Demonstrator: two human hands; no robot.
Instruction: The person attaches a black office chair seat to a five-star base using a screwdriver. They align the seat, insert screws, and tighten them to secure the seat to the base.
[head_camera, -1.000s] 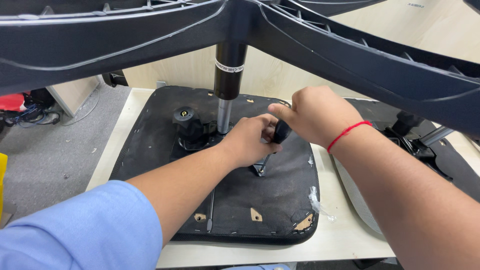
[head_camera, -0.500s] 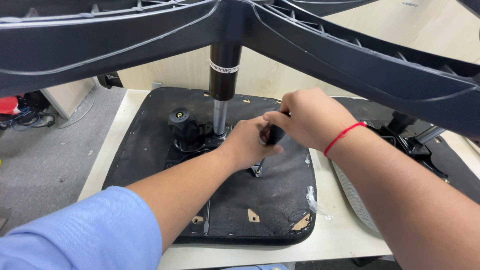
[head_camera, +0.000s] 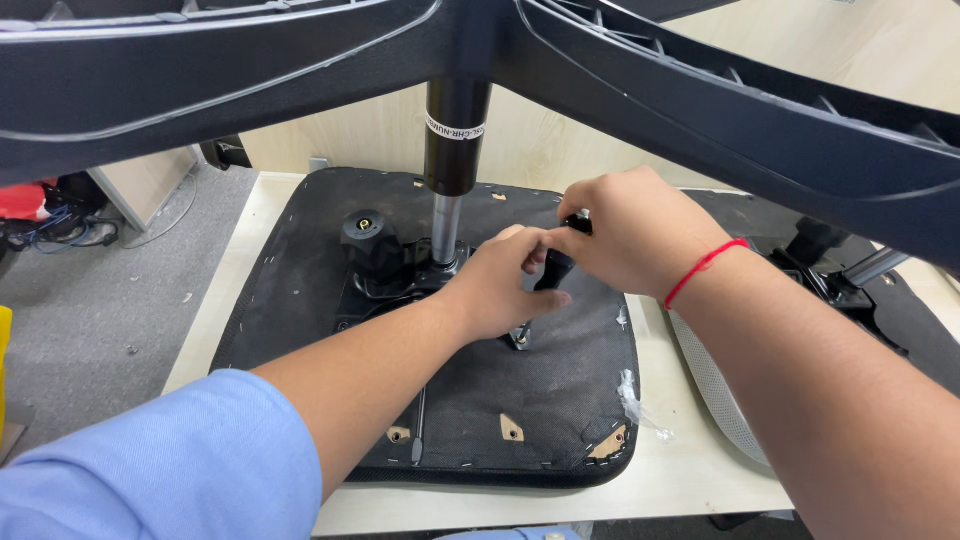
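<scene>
Label: a white band with dark print is wrapped round the black gas cylinder (head_camera: 456, 135), just beneath the hub of the black star base (head_camera: 700, 95) that fills the top of the view. Round pale mark is seen on the black knob (head_camera: 366, 232), left of the cylinder. Left hand (head_camera: 500, 290) is closed round a small black handle (head_camera: 553, 270) near the middle of the upturned seat pan (head_camera: 330, 280); right hand (head_camera: 625, 235) is pinched on the same handle from above, a red cord (head_camera: 700, 270) at its wrist. Against the frame half a second earlier, both hands are found in nearly the same grip, the view shifted slightly. Seat pan lies on a pale wooden surface (head_camera: 690, 470). Grey carpet floor (head_camera: 100, 320) is noted at left, with a second chair mechanism (head_camera: 850, 265) at right.
</scene>
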